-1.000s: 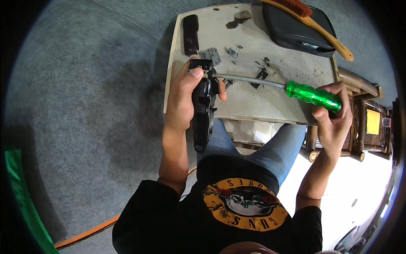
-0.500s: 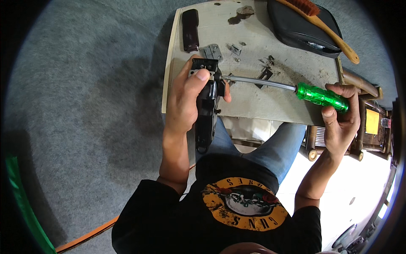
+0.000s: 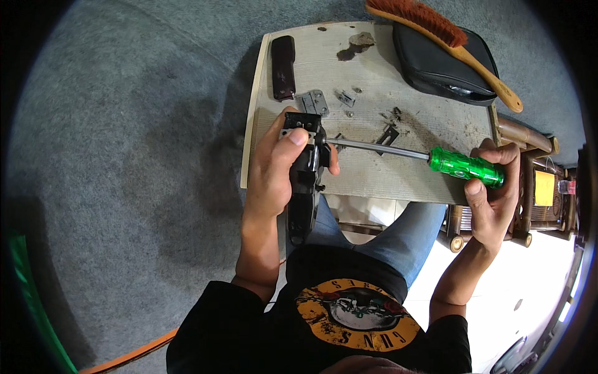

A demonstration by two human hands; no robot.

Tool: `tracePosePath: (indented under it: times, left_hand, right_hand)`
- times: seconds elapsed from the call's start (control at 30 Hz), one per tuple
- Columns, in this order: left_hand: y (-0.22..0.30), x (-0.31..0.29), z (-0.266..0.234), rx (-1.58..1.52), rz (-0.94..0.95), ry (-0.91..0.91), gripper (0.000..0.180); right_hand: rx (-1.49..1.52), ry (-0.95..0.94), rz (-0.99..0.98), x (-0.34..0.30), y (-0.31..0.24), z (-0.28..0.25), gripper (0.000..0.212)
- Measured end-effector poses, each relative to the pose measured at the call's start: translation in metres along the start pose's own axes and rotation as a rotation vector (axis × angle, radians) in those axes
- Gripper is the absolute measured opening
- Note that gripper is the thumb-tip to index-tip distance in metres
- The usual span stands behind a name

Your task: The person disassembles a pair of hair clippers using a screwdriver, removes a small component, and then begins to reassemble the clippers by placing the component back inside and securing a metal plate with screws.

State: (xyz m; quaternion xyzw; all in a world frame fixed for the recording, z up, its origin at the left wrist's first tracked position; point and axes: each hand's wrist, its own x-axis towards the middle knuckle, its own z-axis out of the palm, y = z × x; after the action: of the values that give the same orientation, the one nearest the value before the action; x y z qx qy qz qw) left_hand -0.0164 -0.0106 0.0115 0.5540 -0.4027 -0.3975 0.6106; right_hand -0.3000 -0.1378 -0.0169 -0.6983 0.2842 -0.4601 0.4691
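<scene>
Upright in my left hand (image 3: 269, 168) is a black hair clipper (image 3: 303, 199), its head pointing away from me. My left thumb presses on a silver metal strip near the clipper head, and the fingers wrap behind the body. My right hand (image 3: 495, 199) grips the green handle of a screwdriver (image 3: 466, 166) between thumb and fingers. The steel shaft runs left, nearly level, and its tip meets the right side of the clipper head; the exact contact point is too small to make out.
On the small table (image 3: 374, 177) lie a dark maroon clipper cover (image 3: 283, 67), a silver blade plate (image 3: 314, 101), a small metal piece (image 3: 346, 98), a screw (image 3: 349, 114) and a black slotted bracket (image 3: 387, 139). A brush (image 3: 473, 59) rests on a black zip case (image 3: 414, 59). Bamboo furniture (image 3: 526, 187) stands right.
The view has shifted, so the table and hands appear lower. The screwdriver handle and right hand have moved slightly left. Both hands keep their hold, with the tip still at the clipper head.
</scene>
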Motion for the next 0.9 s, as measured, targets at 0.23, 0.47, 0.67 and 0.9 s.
tracePosePath:
  times: [0.23,0.47,0.67,0.9]
  left_hand:
    - [-0.001,-0.002,-0.001,0.035,0.028,0.0,0.035]
    - [-0.007,0.0,-0.004,-0.016,0.061,-0.01,0.032]
    - [-0.011,0.0,-0.001,-0.015,0.038,-0.027,0.029]
    - [-0.009,0.002,-0.006,-0.032,0.022,-0.062,0.031]
  right_hand:
    - [0.008,0.064,0.001,0.0,-0.009,0.004,0.069]
    - [0.013,-0.02,-0.109,0.006,-0.008,0.01,0.053]
    - [-0.045,0.04,-0.082,0.0,-0.001,0.004,0.055]
    - [0.017,-0.049,0.033,-0.002,0.003,-0.005,0.062]
